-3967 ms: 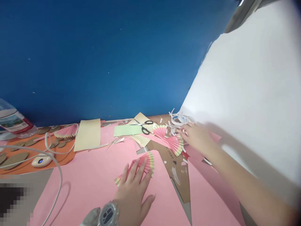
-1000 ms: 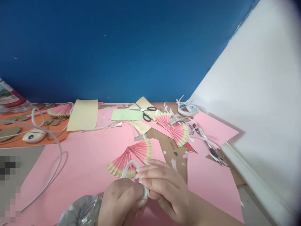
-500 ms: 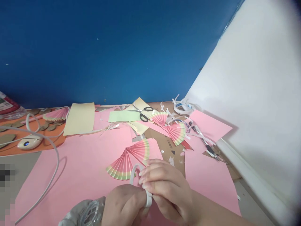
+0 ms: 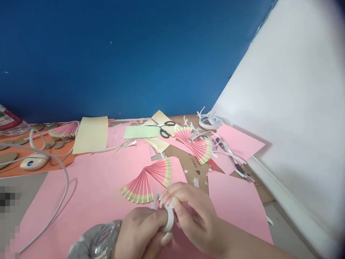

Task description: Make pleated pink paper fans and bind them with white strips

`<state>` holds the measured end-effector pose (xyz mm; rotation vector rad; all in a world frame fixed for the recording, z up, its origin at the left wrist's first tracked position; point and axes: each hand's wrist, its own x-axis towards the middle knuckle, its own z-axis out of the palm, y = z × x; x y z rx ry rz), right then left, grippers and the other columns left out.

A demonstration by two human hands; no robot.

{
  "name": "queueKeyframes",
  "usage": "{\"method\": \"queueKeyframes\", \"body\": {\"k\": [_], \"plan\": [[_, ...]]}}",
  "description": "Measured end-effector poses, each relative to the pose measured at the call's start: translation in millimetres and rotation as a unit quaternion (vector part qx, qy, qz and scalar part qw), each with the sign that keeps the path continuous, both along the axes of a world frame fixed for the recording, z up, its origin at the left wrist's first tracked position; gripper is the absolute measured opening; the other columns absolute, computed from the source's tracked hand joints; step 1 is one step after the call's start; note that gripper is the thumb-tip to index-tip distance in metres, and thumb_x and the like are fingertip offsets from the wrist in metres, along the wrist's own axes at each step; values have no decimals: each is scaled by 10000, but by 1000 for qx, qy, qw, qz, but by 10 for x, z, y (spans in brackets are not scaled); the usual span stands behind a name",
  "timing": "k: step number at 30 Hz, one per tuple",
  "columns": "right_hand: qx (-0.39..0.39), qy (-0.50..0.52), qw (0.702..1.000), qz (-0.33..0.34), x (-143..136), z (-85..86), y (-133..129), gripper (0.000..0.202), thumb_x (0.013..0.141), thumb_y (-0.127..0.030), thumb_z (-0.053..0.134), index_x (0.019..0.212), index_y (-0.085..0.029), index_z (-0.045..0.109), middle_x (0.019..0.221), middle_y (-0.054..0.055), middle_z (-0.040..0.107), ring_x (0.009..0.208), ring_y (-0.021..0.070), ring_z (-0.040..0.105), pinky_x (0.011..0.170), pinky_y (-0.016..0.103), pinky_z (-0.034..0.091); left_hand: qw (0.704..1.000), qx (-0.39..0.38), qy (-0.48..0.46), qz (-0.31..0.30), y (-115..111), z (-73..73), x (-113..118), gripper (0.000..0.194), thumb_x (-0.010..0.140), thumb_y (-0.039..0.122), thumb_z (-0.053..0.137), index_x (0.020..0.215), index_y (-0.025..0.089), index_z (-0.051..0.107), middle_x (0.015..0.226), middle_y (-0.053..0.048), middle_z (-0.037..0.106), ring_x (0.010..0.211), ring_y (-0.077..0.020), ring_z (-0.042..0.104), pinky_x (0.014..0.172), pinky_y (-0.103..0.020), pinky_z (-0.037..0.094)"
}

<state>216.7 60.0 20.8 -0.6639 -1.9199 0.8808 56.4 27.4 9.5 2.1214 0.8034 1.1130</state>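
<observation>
In the head view my left hand (image 4: 140, 230) is low in the middle, its fingers curled, with a white strip of tape (image 4: 169, 220) bent in a loop over the index finger. My right hand (image 4: 198, 212) meets it from the right, thumb and fingertips pinched on the same strip. One end of the strip curves up behind the fingers, partly hidden. Just beyond both hands, a pleated paper fan (image 4: 138, 185) in pink, yellow and green lies spread on a large pink sheet (image 4: 94, 201).
Farther back are black-handled scissors (image 4: 165, 130), a second pleated fan (image 4: 198, 146), a green paper (image 4: 141, 132) and a yellow sheet (image 4: 91, 135). Tape rolls (image 4: 209, 122) and a pen (image 4: 234, 160) lie to the right. A white cable (image 4: 66, 187) curves across the left side.
My right thumb has come up onto the top of the strip, and the loop over my left finger shows more fully. The fans and papers lie as before.
</observation>
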Motion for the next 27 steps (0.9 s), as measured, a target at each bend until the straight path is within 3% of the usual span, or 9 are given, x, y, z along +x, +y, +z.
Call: {"method": "queueKeyframes", "body": {"k": [4, 10, 14, 19, 21, 23, 25, 27], "plan": [[-52, 5, 999, 10, 39, 47, -7, 208, 866, -91, 402, 931, -182, 576, 831, 48, 632, 779, 147, 607, 696, 292, 504, 999, -33, -7, -21, -4, 63, -17, 193, 955, 266, 284, 990, 222, 468, 573, -6, 616, 491, -127, 575, 521, -195, 454], [-14, 36, 999, 36, 33, 32, -14, 256, 889, -77, 360, 1012, -186, 557, 912, 64, 656, 860, 153, 623, 743, 294, 517, 998, -24, -36, -37, 2, -2, -19, 226, 949, 245, 301, 1088, 216, 477, 571, -3, 607, 493, -124, 571, 532, -195, 466], [-1, 67, 997, 36, 40, 12, -39, 262, 918, -111, 358, 1078, -199, 546, 949, 62, 659, 887, 155, 620, 761, 300, 519, 998, -31, -48, -15, -20, -20, -28, 248, 958, 249, 291, 1100, 214, 492, 552, 11, 590, 475, -111, 561, 534, -188, 467], [-77, 40, 996, 21, 51, 16, -13, 283, 964, -228, 273, 1089, -209, 527, 962, 62, 625, 909, 162, 584, 805, 341, 480, 998, -7, -53, -24, -6, 31, -20, 265, 962, 254, 283, 1122, 211, 490, 531, 6, 606, 458, -118, 568, 522, -199, 477], [-101, 16, 994, 36, 41, 13, 37, 315, 966, -295, 257, 1017, -186, 549, 957, 76, 604, 936, 180, 555, 837, 369, 453, 996, 44, -57, -48, 8, 49, 0, 253, 954, 264, 297, 1093, 220, 504, 538, -4, 619, 465, -131, 575, 502, -217, 473], [-123, 0, 988, 88, 33, 4, 96, 347, 960, -335, 264, 847, -176, 551, 864, 65, 589, 863, 176, 545, 809, 366, 450, 995, 75, -59, -33, 16, 51, 21, 231, 948, 292, 309, 1006, 248, 528, 544, -9, 620, 489, -145, 577, 505, -243, 469], [-151, -8, 980, 127, 40, -3, 151, 368, 955, -340, 274, 693, -180, 477, 720, 34, 540, 728, 153, 515, 724, 334, 453, 996, 61, -65, -12, 16, 32, 26, 233, 945, 303, 308, 942, 242, 533, 589, -28, 629, 578, -167, 586, 574, -280, 480], [-157, -16, 979, 131, 71, 8, 195, 363, 947, -340, 291, 638, -188, 404, 650, 15, 484, 648, 139, 466, 655, 311, 434, 993, 74, -84, -41, 13, -5, 7, 230, 933, 294, 314, 959, 220, 530, 644, -42, 618, 648, -179, 565, 622, -302, 477]]}}
